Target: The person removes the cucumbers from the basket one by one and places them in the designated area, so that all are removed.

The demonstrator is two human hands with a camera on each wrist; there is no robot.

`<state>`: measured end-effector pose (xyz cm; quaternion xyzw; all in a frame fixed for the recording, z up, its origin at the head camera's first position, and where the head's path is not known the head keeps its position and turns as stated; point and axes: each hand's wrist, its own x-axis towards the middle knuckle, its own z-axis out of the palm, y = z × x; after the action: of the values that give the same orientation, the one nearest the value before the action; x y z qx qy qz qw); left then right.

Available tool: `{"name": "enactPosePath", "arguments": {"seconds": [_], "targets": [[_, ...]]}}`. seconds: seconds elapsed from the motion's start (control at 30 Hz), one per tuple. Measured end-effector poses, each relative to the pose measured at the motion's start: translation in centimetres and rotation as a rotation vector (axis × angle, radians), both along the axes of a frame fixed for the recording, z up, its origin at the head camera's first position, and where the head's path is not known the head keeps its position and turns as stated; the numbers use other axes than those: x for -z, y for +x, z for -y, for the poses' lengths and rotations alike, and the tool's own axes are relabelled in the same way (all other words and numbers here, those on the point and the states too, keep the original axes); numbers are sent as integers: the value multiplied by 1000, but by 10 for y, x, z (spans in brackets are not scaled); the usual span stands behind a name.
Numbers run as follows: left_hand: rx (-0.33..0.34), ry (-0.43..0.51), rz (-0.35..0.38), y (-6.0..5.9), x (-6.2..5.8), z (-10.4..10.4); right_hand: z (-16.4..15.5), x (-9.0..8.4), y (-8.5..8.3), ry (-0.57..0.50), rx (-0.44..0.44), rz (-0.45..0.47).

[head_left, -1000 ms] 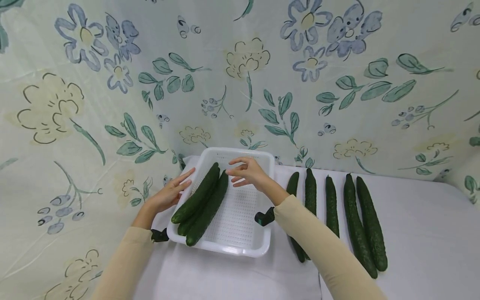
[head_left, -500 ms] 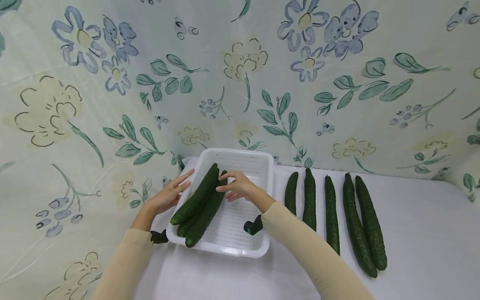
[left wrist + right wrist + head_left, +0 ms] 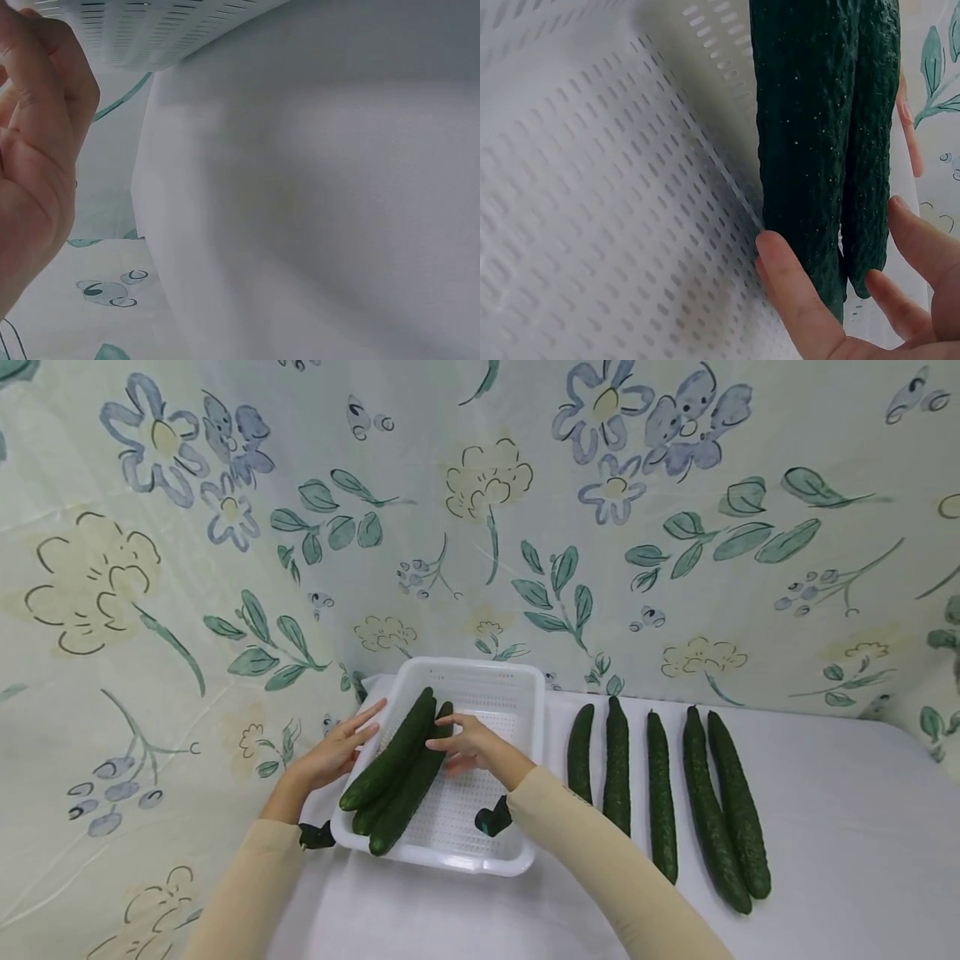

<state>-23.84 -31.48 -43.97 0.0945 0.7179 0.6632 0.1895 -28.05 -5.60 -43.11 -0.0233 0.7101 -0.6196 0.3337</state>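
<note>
A white perforated tray stands on the white table, with three dark green cucumbers lying slantwise along its left side. My left hand rests with straight fingers on the tray's left rim; in the left wrist view the left hand sits just under the tray's edge. My right hand reaches over the tray and touches the far ends of the cucumbers. In the right wrist view its thumb lies against one side of the cucumbers and its fingers are at the other side, over the tray floor.
Several more long cucumbers lie side by side on the table to the right of the tray. A floral cloth hangs behind and at the left. Bare table lies in front and at the far right.
My right hand has moved left and lower, from above the tray's middle to the cucumbers' far ends. The left hand and the tray have stayed put.
</note>
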Motion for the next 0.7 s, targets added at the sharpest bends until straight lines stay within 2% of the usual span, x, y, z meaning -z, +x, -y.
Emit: {"name": "enactPosePath", "arguments": {"seconds": [0.23, 0.43, 0.7], "targets": [[-12, -13, 6, 1, 1, 1, 8, 8, 3, -23, 25, 62], [-18, -3, 9, 2, 1, 0, 14, 15, 5, -63, -8, 73], [-7, 5, 13, 0, 0, 0, 16, 16, 7, -78, 16, 80]]}}
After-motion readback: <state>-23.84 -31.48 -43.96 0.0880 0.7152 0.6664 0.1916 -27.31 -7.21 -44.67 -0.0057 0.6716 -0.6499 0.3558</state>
